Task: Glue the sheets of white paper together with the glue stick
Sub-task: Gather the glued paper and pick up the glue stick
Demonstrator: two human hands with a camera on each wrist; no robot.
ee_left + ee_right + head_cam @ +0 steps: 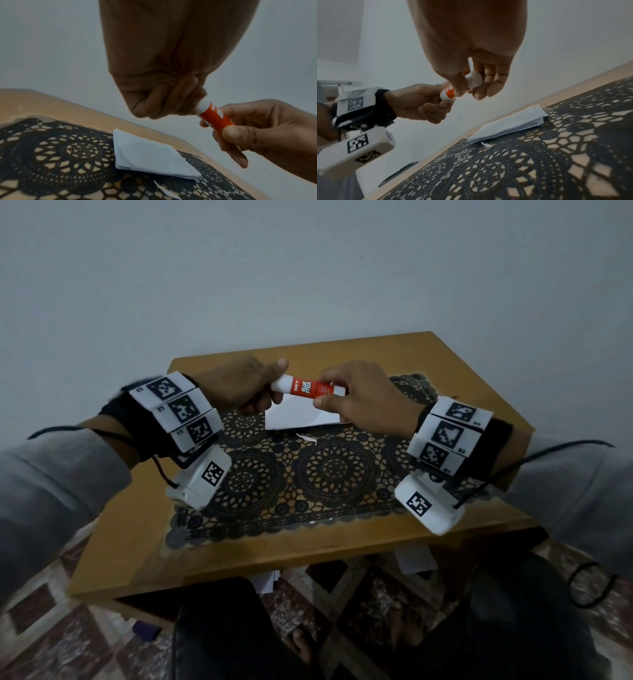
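A red and white glue stick (306,387) is held level above the table between both hands. My left hand (255,386) grips its white cap end (203,106), fingers curled round it. My right hand (346,397) pinches the red barrel (215,119) between thumb and fingers; the barrel's white base (475,79) shows in the right wrist view. Below the hands a small stack of white paper sheets (301,416) lies flat on the black lace mat (308,474), near the table's far edge. The same stack (150,152) (510,125) shows several layered edges.
The mat covers the middle of a small wooden table (137,542) against a pale wall. A torn white paper scrap (306,438) lies just in front of the stack. Below the table are my knees and a patterned floor (51,628).
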